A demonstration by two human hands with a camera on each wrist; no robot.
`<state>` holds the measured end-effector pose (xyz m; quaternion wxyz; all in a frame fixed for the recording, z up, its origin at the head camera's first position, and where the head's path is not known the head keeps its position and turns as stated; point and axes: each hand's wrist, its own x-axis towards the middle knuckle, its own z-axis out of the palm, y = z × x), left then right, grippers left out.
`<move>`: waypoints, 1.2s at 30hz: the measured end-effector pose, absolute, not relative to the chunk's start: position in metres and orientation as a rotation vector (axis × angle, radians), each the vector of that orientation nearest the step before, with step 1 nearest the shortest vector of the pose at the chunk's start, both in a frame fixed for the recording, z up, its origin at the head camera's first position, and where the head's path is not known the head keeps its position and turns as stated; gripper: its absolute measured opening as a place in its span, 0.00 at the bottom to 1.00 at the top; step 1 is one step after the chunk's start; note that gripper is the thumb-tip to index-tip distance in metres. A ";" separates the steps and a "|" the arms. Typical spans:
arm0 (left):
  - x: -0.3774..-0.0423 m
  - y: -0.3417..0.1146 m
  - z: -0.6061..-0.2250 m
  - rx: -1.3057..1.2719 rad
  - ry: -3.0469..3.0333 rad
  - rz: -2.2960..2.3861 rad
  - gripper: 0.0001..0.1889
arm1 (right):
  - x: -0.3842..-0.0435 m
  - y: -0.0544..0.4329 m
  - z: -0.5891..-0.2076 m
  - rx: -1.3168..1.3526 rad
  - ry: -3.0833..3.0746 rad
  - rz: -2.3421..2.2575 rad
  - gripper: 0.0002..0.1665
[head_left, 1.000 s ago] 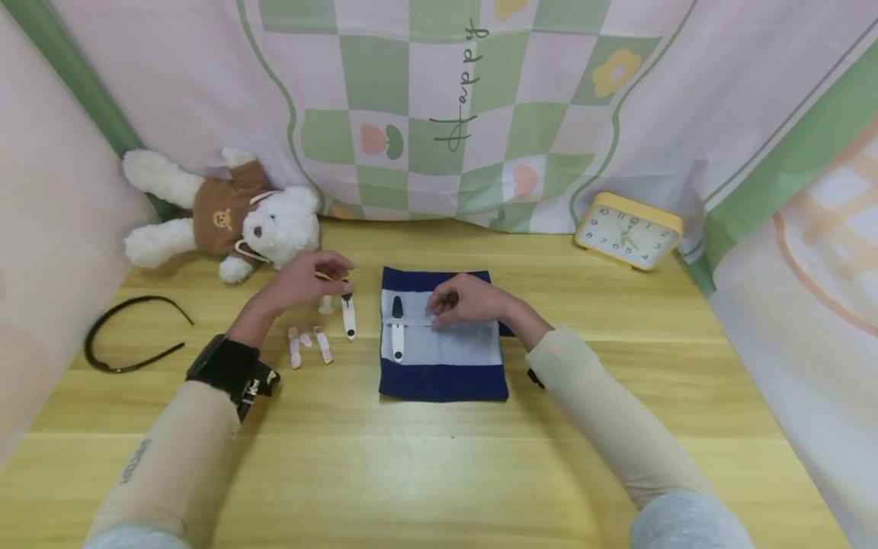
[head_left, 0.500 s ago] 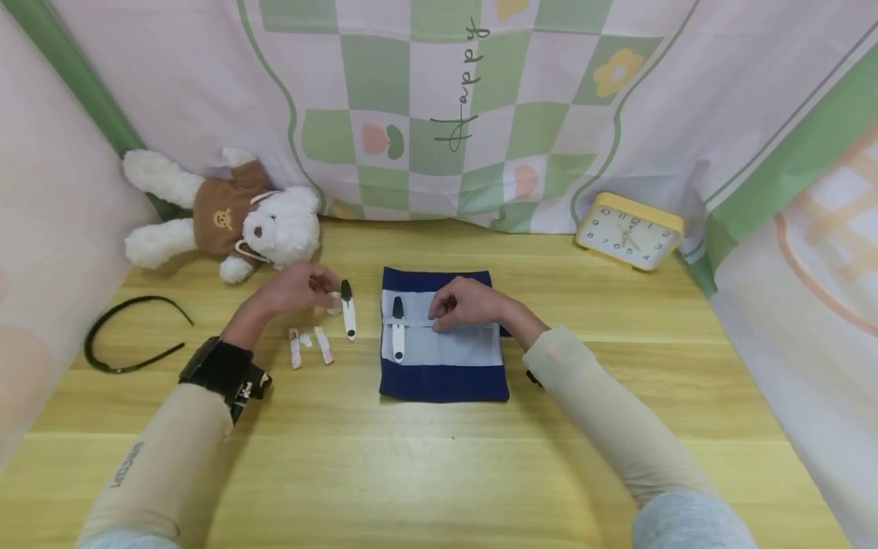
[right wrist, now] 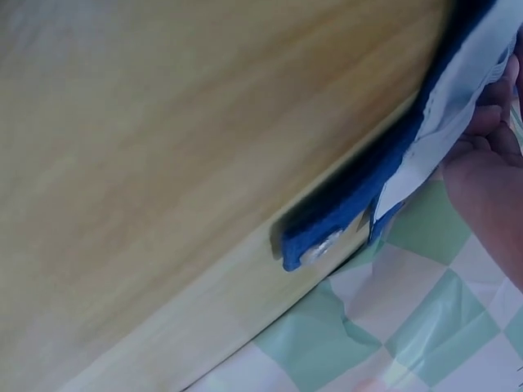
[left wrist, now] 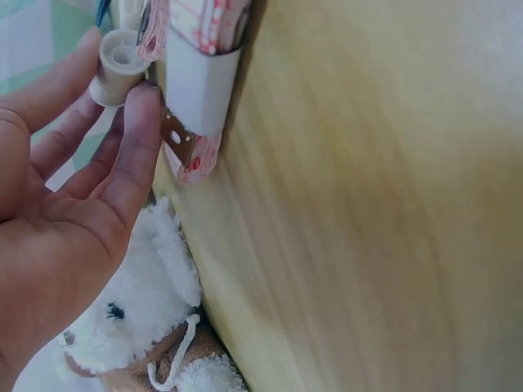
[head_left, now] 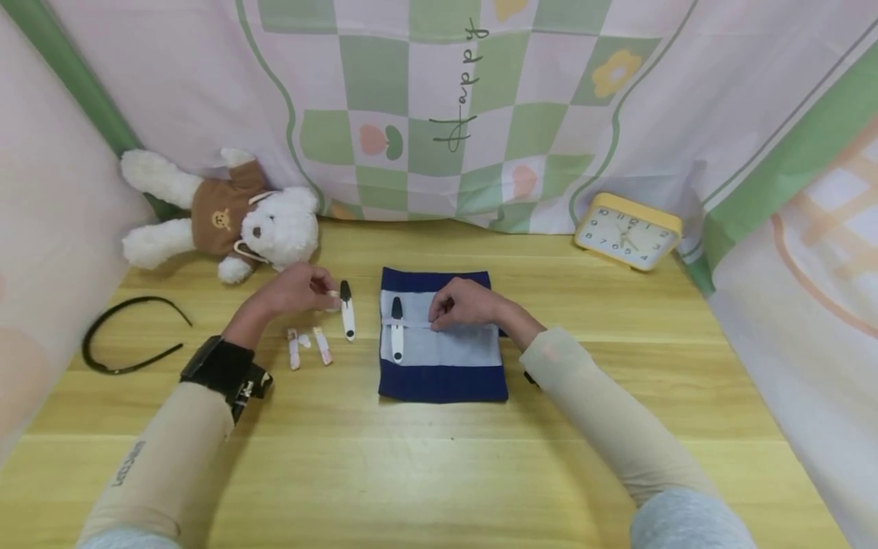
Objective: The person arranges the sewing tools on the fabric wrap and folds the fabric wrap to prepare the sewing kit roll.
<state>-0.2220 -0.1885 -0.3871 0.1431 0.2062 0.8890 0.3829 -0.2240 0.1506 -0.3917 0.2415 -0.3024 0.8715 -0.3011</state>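
Note:
My left hand [head_left: 298, 290] pinches a small white thread spool [left wrist: 120, 77] between thumb and fingertips, over the table left of the fabric pouch. Just right of it lies a white tool with a black cap [head_left: 348, 313], its kind unclear. A matching white tool [head_left: 397, 339] sits under the thin strap of the opened navy-and-grey pouch [head_left: 442, 383]. On the pouch, my right hand [head_left: 469, 302] holds the strap [head_left: 417, 324] with curled fingertips. Below the left hand lie two flat pink-and-white rolls [head_left: 322, 345], one showing a metal tip, seemingly measuring tapes.
A white plush bear [head_left: 281, 225] in a brown top lies at the back left. A black headband [head_left: 89, 335] is at the far left. The yellow clock [head_left: 627, 232] stands at the back right. A checked curtain [head_left: 439, 91] hangs behind the table.
My left hand has shifted left and down from the capped tool to the spool, which it now pinches. My right hand has barely moved on the pouch.

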 end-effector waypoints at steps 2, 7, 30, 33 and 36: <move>-0.223 -0.190 -0.386 0.578 2.587 1.107 0.07 | -0.224 0.150 -0.392 -0.825 2.388 -0.812 0.02; -0.224 -0.190 -0.378 0.514 2.633 1.148 0.09 | -0.223 0.149 -0.390 -0.854 2.389 -0.781 0.02; -0.230 -0.161 -0.373 0.592 2.630 1.215 0.09 | -0.222 0.148 -0.389 -0.849 2.348 -0.776 0.06; -0.231 -0.154 -0.373 0.595 2.614 1.245 0.10 | -0.222 0.148 -0.389 -0.847 2.351 -0.775 0.06; -0.232 -0.146 -0.373 0.606 2.575 1.261 0.10 | -0.222 0.149 -0.389 -0.844 2.354 -0.773 0.07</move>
